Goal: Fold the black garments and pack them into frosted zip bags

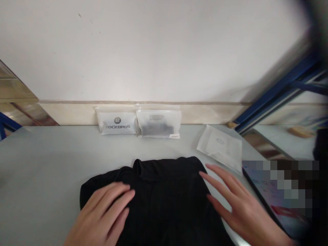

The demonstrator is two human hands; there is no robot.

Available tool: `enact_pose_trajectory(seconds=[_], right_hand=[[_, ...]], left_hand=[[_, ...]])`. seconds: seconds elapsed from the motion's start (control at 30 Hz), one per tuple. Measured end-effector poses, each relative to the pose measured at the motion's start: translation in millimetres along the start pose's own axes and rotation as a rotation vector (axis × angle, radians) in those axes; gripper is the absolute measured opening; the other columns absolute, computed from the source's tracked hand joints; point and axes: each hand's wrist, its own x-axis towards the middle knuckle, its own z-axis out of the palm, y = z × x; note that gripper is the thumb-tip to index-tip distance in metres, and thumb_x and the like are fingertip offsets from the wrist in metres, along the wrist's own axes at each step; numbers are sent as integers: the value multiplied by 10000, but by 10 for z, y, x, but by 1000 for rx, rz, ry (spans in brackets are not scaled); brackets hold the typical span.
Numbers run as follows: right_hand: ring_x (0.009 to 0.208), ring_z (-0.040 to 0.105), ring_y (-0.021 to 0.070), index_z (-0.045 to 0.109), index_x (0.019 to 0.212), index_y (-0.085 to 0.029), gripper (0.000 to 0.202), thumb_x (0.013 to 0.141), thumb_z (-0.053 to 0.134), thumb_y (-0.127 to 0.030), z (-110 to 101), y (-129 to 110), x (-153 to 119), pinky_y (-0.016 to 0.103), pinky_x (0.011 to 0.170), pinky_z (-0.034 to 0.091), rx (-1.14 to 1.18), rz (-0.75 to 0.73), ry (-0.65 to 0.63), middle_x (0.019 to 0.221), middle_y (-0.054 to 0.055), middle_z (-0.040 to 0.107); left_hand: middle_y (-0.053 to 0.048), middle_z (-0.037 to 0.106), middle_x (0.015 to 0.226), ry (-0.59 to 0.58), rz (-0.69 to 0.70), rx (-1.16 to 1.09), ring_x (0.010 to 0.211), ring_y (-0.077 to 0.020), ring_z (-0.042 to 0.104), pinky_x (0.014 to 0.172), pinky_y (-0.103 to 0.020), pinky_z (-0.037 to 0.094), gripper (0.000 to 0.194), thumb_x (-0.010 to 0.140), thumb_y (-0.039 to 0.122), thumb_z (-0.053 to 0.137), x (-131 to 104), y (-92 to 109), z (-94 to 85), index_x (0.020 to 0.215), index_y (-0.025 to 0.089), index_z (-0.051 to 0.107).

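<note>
A black cloth garment (166,201) lies partly folded on the table in front of me, with a raised fold along its far edge. Over its left side is my left hand (102,212), fingers stretched out toward the middle. My right hand (235,201) is at the garment's right edge, fingers spread and holding nothing. Whether the fingertips press on the cloth or hover just above it, I cannot tell. The garment's near end runs out of view at the bottom.
Two frosted zip pouches, a ROCKBROS pouch (119,123) and a pouch with dark contents (159,124), lean against the wall. A flat translucent bag (220,145) lies at right, near a dark-edged, partly blurred panel (271,198). Blue frame bars (276,92) rise beyond the grey table (38,171).
</note>
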Motion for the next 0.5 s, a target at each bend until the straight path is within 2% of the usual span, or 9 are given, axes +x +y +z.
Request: enact_pose_trajectory(seconds=[0.07,0.1,0.17,0.2,0.23,0.3,0.37,0.43,0.5], right_hand=[[1287,352,306,550,1254,-265,420,852,433,-225,59,118,307,554,1002,358,50,20,-59,1388,47,425],[1269,382,299,595,1197,-265,399,835,433,-222,90,181,443,541,1011,352,118,28,-113,1346,37,478],[1122,541,257,657,1075,-272,321,826,455,-251,147,302,670,443,949,450,242,55,-215,1169,18,620],[1013,605,234,660,1053,-269,293,837,461,-275,173,356,760,393,878,502,274,77,-230,1073,15,662],[914,639,217,647,1069,-260,288,856,457,-301,197,400,833,357,802,534,279,109,-211,999,19,682],[820,650,212,573,1180,-222,345,896,422,-347,241,444,934,345,718,547,244,193,-102,959,51,678],[889,632,240,476,1276,-170,419,920,384,-371,276,408,971,392,766,529,192,262,27,1030,104,645],[1043,570,265,435,1305,-146,446,930,368,-379,309,291,950,437,885,471,145,269,103,1149,138,586],[1184,471,266,466,1291,-166,428,932,380,-383,358,129,882,446,1002,377,123,212,92,1265,126,519]], left_hand=[[-26,499,1342,-94,-72,-68,1226,-237,459,1015,-409,398,477,829,174,535,456,-77,2,1287,291,478],[-31,480,1362,-172,-96,-149,1246,-248,434,1030,-425,370,473,805,166,555,657,-120,29,1261,282,505],[-11,635,1155,-289,-162,-271,1073,-211,578,933,-348,454,261,816,211,555,971,-216,127,1064,253,623],[-9,683,1021,-303,-201,-294,952,-188,633,840,-304,500,184,850,245,513,1078,-267,187,980,225,641],[-11,700,907,-293,-245,-293,839,-173,659,749,-276,523,200,884,274,460,1153,-315,246,932,199,639],[-61,697,878,-219,-345,-238,771,-191,666,675,-298,532,292,923,299,369,1218,-387,343,1002,139,600],[-152,657,1037,-124,-418,-156,912,-251,641,775,-401,514,366,929,298,348,1195,-397,394,1164,66,507],[-187,565,1218,-68,-393,-91,1114,-273,544,935,-464,426,420,935,294,340,1111,-338,412,1269,53,420],[-120,491,1339,-94,-275,-64,1254,-234,424,1044,-435,331,423,937,321,364,995,-237,433,1310,129,415]])
